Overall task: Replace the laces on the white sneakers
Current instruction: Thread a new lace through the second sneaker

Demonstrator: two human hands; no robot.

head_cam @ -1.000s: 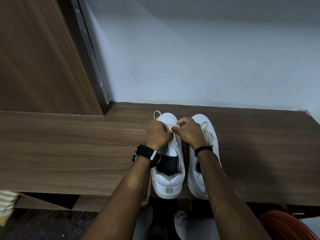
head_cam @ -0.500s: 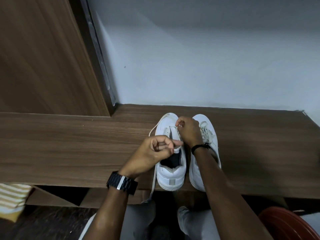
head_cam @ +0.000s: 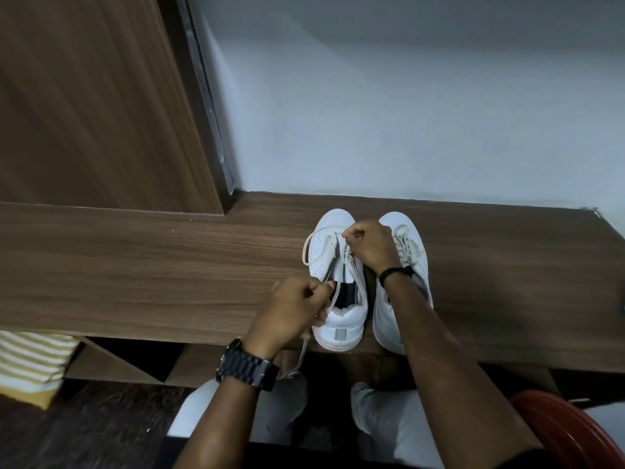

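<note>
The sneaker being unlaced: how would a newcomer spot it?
On the wooden shelf below the grey wall, two white sneakers stand side by side. It is the left sneaker, half unlaced, dark insole showing; the right sneaker is fully laced.

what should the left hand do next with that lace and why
Probably draw farther toward the heel: the left hand pinches the lace, which loops slack off the left sneaker near the toe, while the right hand holds the eyelet end steady.
</note>
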